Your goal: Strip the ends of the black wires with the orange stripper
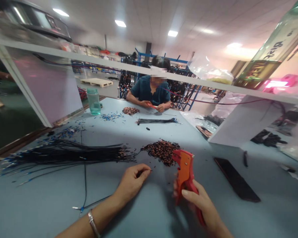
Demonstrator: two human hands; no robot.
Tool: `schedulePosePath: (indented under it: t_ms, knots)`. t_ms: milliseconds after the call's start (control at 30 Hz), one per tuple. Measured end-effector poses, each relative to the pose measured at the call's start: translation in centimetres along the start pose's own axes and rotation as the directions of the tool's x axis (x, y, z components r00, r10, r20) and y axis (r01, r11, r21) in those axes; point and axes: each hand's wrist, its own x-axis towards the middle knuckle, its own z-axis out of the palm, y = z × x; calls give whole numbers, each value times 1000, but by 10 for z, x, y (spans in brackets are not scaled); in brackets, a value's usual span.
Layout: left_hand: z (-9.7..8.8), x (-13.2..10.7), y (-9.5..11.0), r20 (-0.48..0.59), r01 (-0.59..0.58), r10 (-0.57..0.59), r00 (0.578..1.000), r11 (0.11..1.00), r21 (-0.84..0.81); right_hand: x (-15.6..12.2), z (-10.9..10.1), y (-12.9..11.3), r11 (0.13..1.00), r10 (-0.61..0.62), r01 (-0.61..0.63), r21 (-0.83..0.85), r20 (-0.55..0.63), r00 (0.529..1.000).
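Note:
My left hand is closed in a pinch, with the dark tip of a wire poking out past the thumb. A black wire with blue-sleeved terminals runs out from behind that forearm, seemingly the same one. In my right hand is a red and orange wire stripper, held upright with its jaws toward the upper left. Just behind the stripper's jaws lies a heap of black and copper offcuts. Left of the heap, a long bundle of black wires stretches across the table, blue terminals at its far left end.
A co-worker sits opposite, holding a red tool. A second wire bundle, another scrap pile and a green bottle stand toward the back. A dark phone lies at right. A white shelf bar crosses above.

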Motion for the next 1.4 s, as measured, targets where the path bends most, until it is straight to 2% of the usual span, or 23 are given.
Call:
schedulePosePath:
  t_ms: [67, 167, 300, 500, 667, 800, 1067, 1267, 1400]
  knots:
    - [1, 0, -3, 10, 13, -13, 1000, 998, 57, -2, 0, 4, 980, 67, -70, 184, 26, 997]
    - [3, -2, -4, 4, 23, -24, 1000, 989, 143, -5, 2, 5, 949, 86, -94, 302, 42, 995]
    - [6, -4, -2, -21, -9, 13, 1000, 981, 192, -11, -1, 4, 933, 103, -115, 340, 54, 993]
    - [2, -6, -3, -61, -61, 80, 995, 961, 270, -13, -4, 4, 896, 207, -246, 369, 144, 968]
    - [-6, -4, -7, 16, -139, 143, 990, 923, 358, -14, -3, 3, 920, 149, -188, 344, 137, 979]
    - [-6, -4, -5, -18, -119, 134, 991, 929, 351, -16, 0, 0, 948, 102, -137, 288, 133, 986]
    - [-4, -1, -4, -62, -103, 121, 991, 966, 238, -16, 18, 5, 871, 216, -327, 367, 311, 926]
    - [-1, -2, 0, -46, -104, 110, 993, 988, 116, -14, 19, 11, 855, 240, -340, 391, 281, 929]
    - [0, -5, 4, -58, -81, 89, 994, 989, 127, -15, 15, 16, 851, 240, -372, 370, 354, 904]
